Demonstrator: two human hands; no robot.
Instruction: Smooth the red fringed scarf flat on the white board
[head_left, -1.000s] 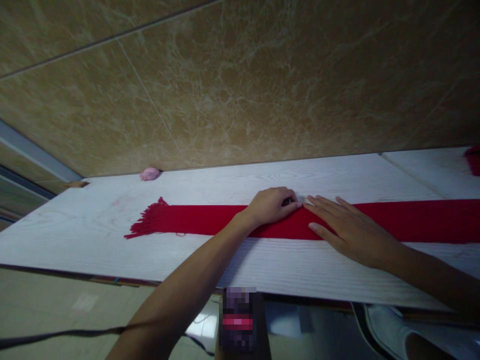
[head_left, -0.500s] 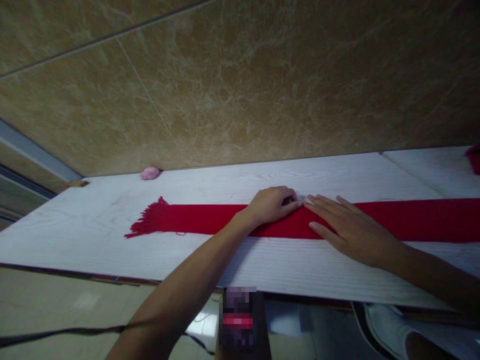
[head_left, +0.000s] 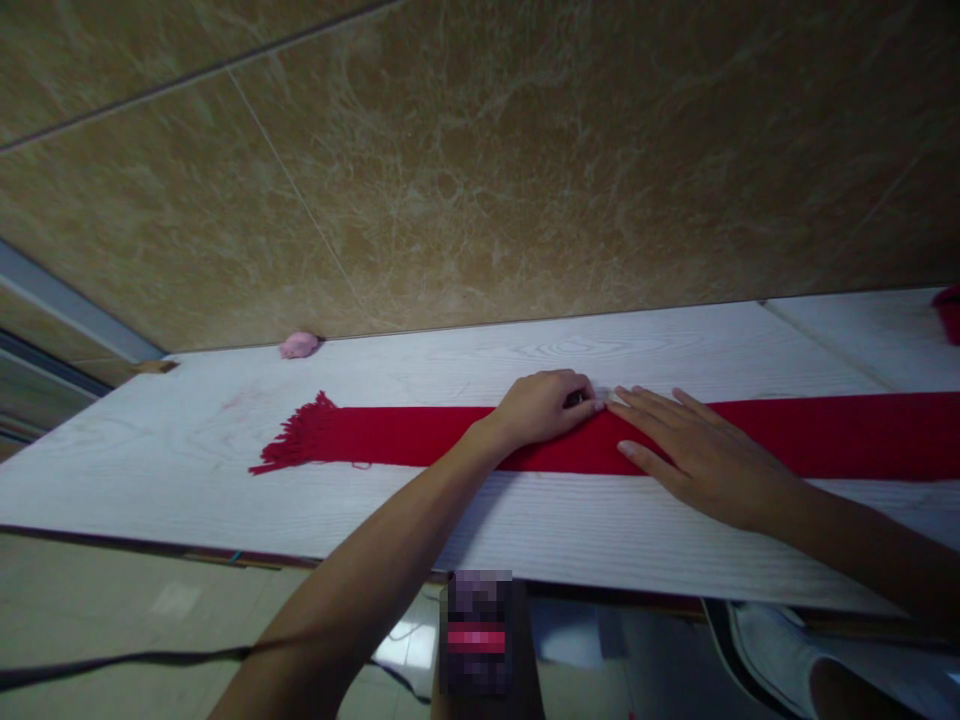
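Nothing has moved since the earlier frames: both hands stay put on the red scarf point(head_left: 420, 438), which lies flat and lengthwise along the middle of the tabletop point(head_left: 187, 470). The left hand point(head_left: 544, 408) has its fingers curled and bunched, pinching the scarf's far edge. The right hand point(head_left: 697, 455) presses flat, fingers slightly spread. The scarf is a soft knit strip with a tasselled fringe point(head_left: 296, 440) towards the left end; the tabletop is pale wood-grain. A pink lump point(head_left: 299, 345) sits at the far edge.
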